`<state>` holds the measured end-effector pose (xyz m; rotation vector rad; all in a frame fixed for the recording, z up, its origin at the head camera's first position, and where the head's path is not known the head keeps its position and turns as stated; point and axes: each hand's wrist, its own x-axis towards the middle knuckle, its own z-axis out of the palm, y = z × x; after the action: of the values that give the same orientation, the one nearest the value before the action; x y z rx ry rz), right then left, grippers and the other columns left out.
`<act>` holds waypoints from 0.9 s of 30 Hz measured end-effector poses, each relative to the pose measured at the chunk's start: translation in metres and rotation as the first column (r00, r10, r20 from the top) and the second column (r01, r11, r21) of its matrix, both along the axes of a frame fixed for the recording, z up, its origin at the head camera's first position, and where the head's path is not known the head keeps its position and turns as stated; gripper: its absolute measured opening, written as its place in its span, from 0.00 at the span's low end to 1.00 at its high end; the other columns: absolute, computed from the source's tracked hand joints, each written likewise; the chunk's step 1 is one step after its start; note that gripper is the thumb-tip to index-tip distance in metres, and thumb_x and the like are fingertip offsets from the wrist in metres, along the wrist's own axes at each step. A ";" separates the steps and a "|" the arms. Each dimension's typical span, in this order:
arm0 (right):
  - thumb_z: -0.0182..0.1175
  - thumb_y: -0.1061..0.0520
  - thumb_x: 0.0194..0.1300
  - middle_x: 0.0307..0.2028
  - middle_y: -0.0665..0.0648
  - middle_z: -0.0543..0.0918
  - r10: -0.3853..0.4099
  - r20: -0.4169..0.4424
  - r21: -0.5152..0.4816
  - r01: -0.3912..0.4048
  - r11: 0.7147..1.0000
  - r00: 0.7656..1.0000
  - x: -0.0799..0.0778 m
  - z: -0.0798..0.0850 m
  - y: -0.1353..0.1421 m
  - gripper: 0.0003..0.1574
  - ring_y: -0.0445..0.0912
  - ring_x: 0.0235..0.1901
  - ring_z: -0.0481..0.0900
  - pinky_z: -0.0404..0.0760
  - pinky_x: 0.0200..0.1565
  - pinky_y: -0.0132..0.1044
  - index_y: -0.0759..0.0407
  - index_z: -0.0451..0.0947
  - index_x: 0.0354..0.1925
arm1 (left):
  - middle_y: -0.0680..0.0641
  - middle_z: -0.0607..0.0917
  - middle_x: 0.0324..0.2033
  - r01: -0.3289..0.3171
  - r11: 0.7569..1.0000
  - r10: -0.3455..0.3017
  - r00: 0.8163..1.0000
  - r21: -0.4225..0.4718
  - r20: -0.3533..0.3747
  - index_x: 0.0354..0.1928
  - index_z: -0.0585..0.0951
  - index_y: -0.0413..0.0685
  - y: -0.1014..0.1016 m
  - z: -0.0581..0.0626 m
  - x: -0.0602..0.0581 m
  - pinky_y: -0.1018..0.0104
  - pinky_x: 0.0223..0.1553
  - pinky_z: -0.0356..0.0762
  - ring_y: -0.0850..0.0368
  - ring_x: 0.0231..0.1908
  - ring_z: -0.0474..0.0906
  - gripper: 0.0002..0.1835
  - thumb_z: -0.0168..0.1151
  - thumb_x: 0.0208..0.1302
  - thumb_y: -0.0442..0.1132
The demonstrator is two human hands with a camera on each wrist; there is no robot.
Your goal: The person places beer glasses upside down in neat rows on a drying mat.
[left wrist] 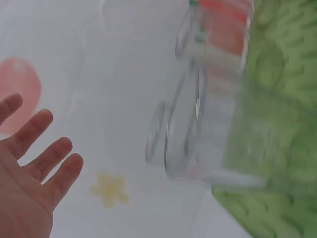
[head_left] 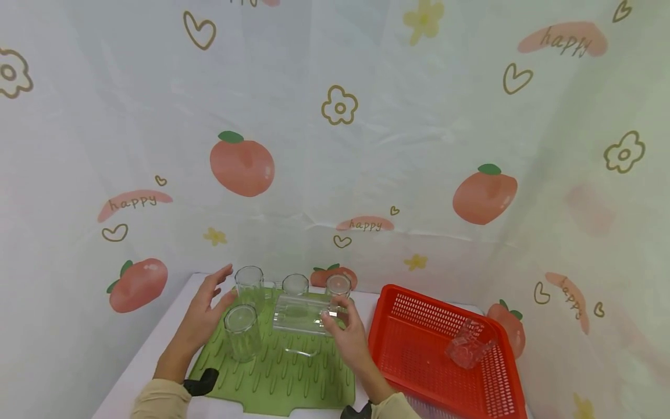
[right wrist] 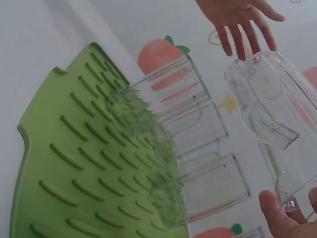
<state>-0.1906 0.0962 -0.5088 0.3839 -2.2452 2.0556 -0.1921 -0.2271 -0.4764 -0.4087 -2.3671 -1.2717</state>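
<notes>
My right hand (head_left: 348, 334) grips one end of a clear glass mug (head_left: 298, 314), which lies sideways in the air above a green ridged mat (head_left: 277, 378). In the right wrist view, the fingertips (right wrist: 275, 210) are at the end of this mug (right wrist: 292, 114). My left hand (head_left: 201, 311) has its fingers spread, holding nothing, beside the left-hand mugs. On the mat stand a front left mug (head_left: 243, 337), a back left mug (head_left: 249, 288), a back middle mug (head_left: 295, 285) and a back right mug (head_left: 338, 285), bottoms up.
A red perforated basket (head_left: 387, 326) stands to the right of the mat, with another clear glass mug (head_left: 467, 346) lying tilted in it. A white curtain (head_left: 340, 174) printed with fruit and flowers hangs behind the white table (head_left: 141, 378) and along both sides.
</notes>
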 end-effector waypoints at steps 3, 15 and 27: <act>0.63 0.58 0.72 0.69 0.65 0.68 0.016 -0.011 -0.009 -0.016 1.000 1.000 0.001 0.001 -0.002 0.31 0.62 0.67 0.73 0.83 0.56 0.33 0.59 0.66 0.68 | 0.37 0.69 0.71 0.054 0.999 -0.054 0.999 0.007 0.009 0.78 0.60 0.47 0.016 0.002 -0.002 0.81 0.63 0.63 0.49 0.69 0.63 0.32 0.56 0.77 0.38; 0.62 0.60 0.72 0.69 0.63 0.67 0.036 -0.041 -0.061 -0.038 0.997 0.999 0.002 0.003 -0.007 0.31 0.62 0.69 0.70 0.83 0.58 0.34 0.57 0.65 0.68 | 0.39 0.67 0.74 0.235 0.971 -0.237 0.968 0.033 0.079 0.78 0.60 0.52 0.067 -0.006 0.000 0.33 0.62 0.74 0.32 0.70 0.68 0.32 0.55 0.77 0.40; 0.61 0.62 0.72 0.70 0.67 0.64 0.095 -0.025 -0.105 -0.097 0.990 0.995 0.004 0.008 -0.010 0.33 0.65 0.70 0.69 0.85 0.55 0.32 0.60 0.62 0.70 | 0.43 0.70 0.71 0.199 0.974 -0.213 0.967 0.104 0.138 0.78 0.58 0.60 0.088 -0.012 0.004 0.24 0.65 0.64 0.33 0.73 0.62 0.34 0.58 0.74 0.45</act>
<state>-0.1863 0.0864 -0.5009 0.5115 -2.1354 2.1959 -0.1884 -0.1393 -0.4881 -0.5624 -2.4283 -1.5461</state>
